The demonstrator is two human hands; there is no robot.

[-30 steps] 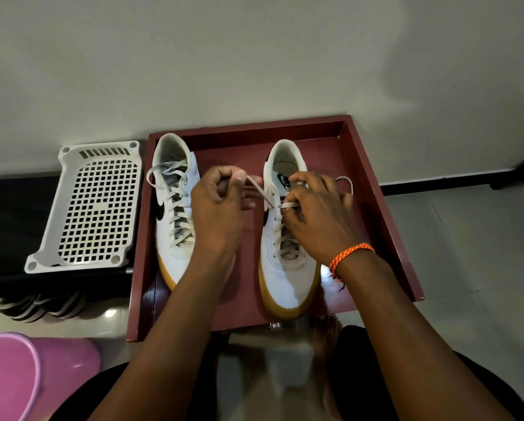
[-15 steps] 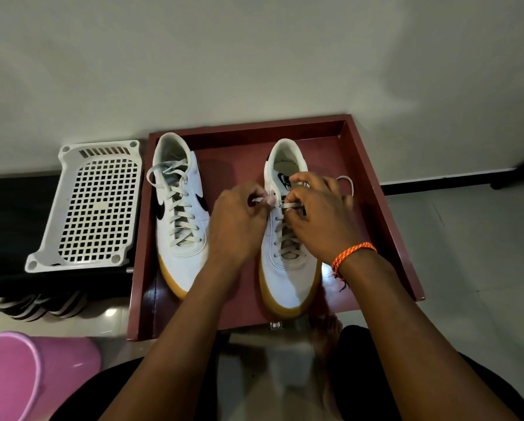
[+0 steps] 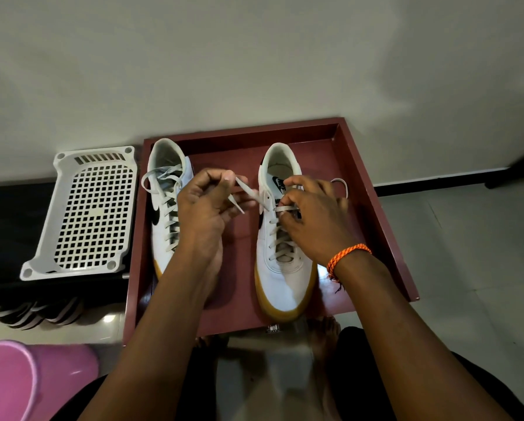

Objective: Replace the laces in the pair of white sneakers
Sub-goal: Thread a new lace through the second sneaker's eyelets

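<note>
Two white sneakers with gum soles stand in a dark red tray (image 3: 385,226), heels toward the wall. The left sneaker (image 3: 163,226) is laced, with loose loops near its collar. My left hand (image 3: 206,205) is raised between the shoes and pinches a pale lace end (image 3: 248,191) that runs from the right sneaker's upper eyelets. My right hand (image 3: 312,220), with an orange thread band on the wrist, rests on the right sneaker (image 3: 282,284) and pinches the lace at the top of the tongue. A loop of lace (image 3: 341,185) lies beyond that hand.
A white perforated plastic basket (image 3: 87,214) lies upside down on a dark surface left of the tray. A pink tub (image 3: 14,381) sits at the bottom left. The wall rises just behind the tray. Tiled floor spreads to the right.
My left hand has moved left and up away from the right sneaker, drawing the lace end out through the eyelet. My right hand has stayed on the shoe's tongue.
</note>
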